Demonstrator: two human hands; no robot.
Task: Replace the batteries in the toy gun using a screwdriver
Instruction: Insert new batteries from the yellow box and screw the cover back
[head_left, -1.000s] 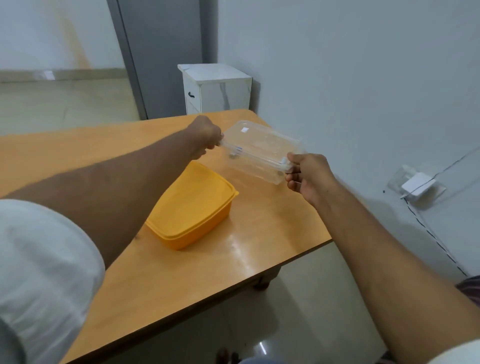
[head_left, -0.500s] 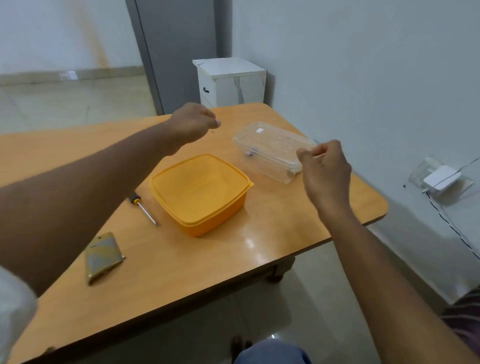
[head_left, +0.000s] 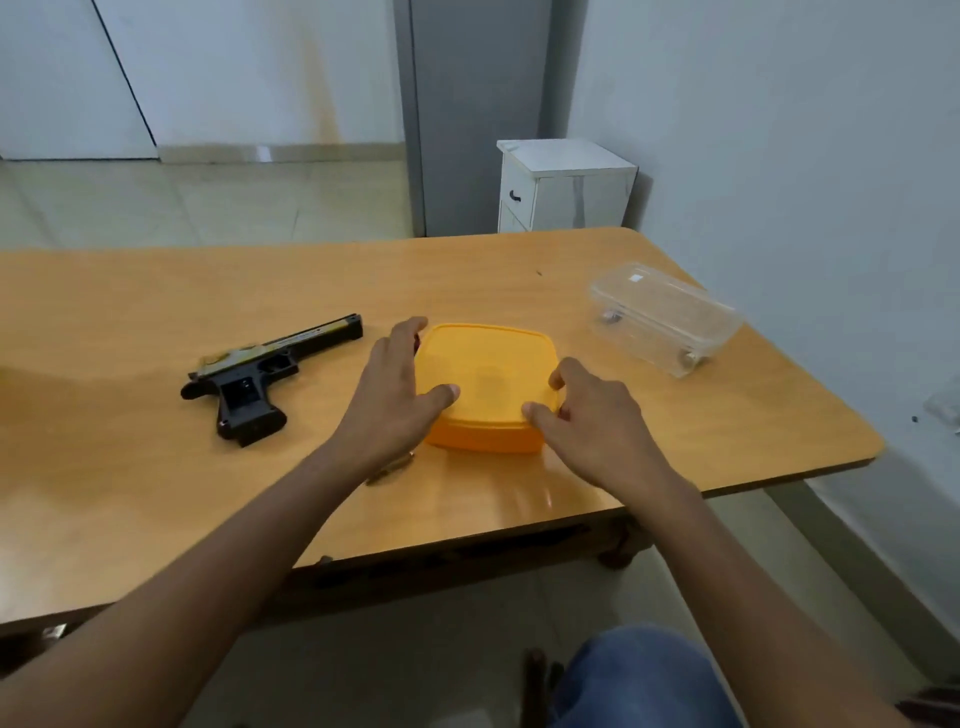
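Pale walls and a tiled floor surround the orange-brown wooden table (head_left: 156, 467). At its middle sits a lidded square orange plastic box (head_left: 485, 384), with the left hand (head_left: 392, 395) and right hand (head_left: 587, 421) spread open against its sides, gripping nothing. Left of the box lies the black toy gun (head_left: 260, 376); a clear plastic container (head_left: 662, 317) rests far right.

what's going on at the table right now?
A person has both hands on the lidded orange container: left hand at its left edge, right hand at its near right corner, neither closed on it. The toy gun lies untouched to the left, and a clear plastic box sits at the right on the table.
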